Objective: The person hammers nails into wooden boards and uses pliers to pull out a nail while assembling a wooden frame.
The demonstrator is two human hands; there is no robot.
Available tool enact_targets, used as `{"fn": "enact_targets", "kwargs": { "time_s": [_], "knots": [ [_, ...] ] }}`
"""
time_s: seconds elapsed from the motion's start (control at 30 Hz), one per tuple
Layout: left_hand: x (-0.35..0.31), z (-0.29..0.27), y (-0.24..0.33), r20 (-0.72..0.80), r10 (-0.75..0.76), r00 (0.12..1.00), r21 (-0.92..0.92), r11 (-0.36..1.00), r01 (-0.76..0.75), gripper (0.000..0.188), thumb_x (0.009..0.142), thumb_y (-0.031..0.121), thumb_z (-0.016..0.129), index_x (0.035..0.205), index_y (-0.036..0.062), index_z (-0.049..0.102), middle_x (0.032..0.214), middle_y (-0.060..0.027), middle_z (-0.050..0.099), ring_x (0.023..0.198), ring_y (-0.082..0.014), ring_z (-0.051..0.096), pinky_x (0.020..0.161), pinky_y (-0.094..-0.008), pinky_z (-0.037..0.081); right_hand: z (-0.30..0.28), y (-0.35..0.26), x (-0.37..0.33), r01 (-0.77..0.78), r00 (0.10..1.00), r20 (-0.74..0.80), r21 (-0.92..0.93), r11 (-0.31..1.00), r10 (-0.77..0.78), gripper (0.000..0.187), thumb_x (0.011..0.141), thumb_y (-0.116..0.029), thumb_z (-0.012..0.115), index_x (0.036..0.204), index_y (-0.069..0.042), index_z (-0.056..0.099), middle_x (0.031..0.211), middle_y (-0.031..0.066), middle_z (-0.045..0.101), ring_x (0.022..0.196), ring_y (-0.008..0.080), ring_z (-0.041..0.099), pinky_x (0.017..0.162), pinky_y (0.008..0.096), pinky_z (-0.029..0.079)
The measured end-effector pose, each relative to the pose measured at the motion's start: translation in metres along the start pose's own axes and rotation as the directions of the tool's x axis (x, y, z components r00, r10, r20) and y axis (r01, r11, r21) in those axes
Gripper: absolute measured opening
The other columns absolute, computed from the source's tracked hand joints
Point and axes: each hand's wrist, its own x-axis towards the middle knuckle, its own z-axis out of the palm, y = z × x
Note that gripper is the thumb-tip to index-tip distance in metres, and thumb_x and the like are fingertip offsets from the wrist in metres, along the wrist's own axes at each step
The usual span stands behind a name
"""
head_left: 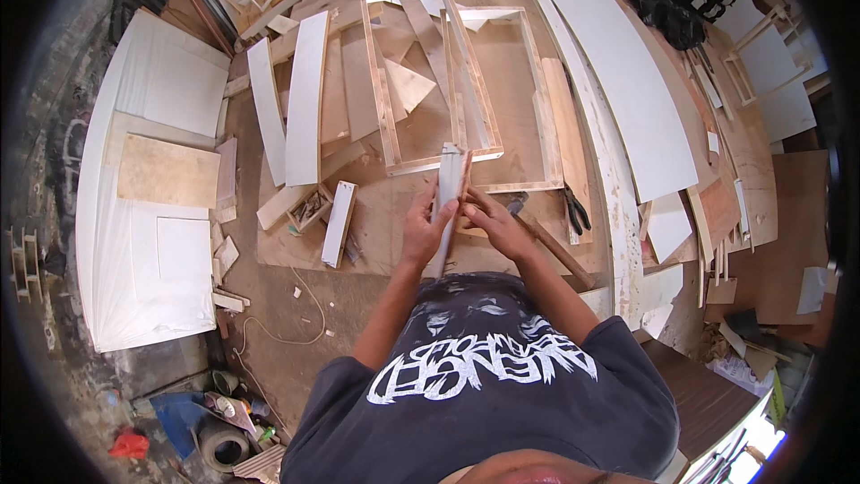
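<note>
In front of my body I hold a narrow wooden piece (pixel 451 175) with a white face and bare brown edges, pointing away from me. My left hand (pixel 425 229) is closed round its left side. From the right, my right hand (pixel 495 224) grips its near part, with the fingertips against its edge. Beyond its far end stands a rectangular wooden frame (pixel 381 90) with white sides. A second frame (pixel 543 99) lies just to the right. Beside my right hand is a hammer (pixel 551 242) with a wooden handle, and farther right lie black-handled pliers (pixel 576 211).
Left on the worktable (pixel 309 251) are a short white block (pixel 339 224), a small box of bits (pixel 310 207) and two white boards (pixel 307 99). A long white strip (pixel 602 134) and a wide white panel (pixel 627 81) lie right. A cord (pixel 296 342) trails on the floor.
</note>
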Motion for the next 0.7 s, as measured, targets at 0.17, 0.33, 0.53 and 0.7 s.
{"fn": "enact_targets", "kwargs": {
  "time_s": [0.17,0.33,0.53,0.7],
  "knots": [
    [0.023,0.000,-0.005,0.026,0.070,0.997,0.213,0.974,-0.074,0.063,0.105,0.035,0.061,0.155,-0.0003,0.047,0.150,-0.0229,0.046,0.140,-0.0348,0.045,0.118,-0.0402,0.035,0.020,-0.013,0.032,-0.220,0.961,-0.205,-0.152,0.964,0.187,0.053,0.107,-0.032,0.062,0.145,0.004,0.051,0.131,0.0135,0.066,0.114,0.0177,0.063,0.097,0.0322,0.052],
    [0.087,-0.038,0.004,-0.061,0.173,0.983,0.567,0.816,-0.108,0.060,0.102,0.038,0.065,0.145,-0.0033,0.058,0.141,-0.0273,0.056,0.134,-0.0383,0.052,0.117,-0.0434,0.038,-0.006,0.022,0.039,-0.045,0.887,-0.461,-0.032,0.998,0.025,0.053,0.105,-0.033,0.064,0.140,0.005,0.055,0.123,0.0165,0.069,0.112,0.0210,0.065,0.097,0.0363,0.051],
    [0.232,-0.116,-0.033,-0.386,-0.101,0.917,0.530,0.789,0.310,0.108,0.081,0.063,0.079,0.154,-0.0076,0.042,0.149,-0.0322,0.053,0.140,-0.0452,0.050,0.116,-0.0477,0.041,-0.013,0.009,0.029,-0.029,0.779,-0.625,0.036,0.999,0.045,0.053,0.104,-0.028,0.066,0.144,0.003,0.050,0.127,0.0125,0.065,0.114,0.0184,0.061,0.098,0.0339,0.050],
    [0.270,-0.111,-0.066,-0.344,-0.318,0.883,0.383,0.811,0.442,0.082,0.083,0.044,0.083,0.141,-0.0060,0.053,0.134,-0.0276,0.064,0.126,-0.0395,0.061,0.106,-0.0467,0.047,-0.013,0.003,0.021,-0.113,0.706,-0.704,-0.013,0.994,0.071,0.059,0.093,-0.033,0.079,0.135,0.001,0.055,0.115,0.0099,0.067,0.105,0.0179,0.062,0.095,0.0335,0.050]
  ]
}}
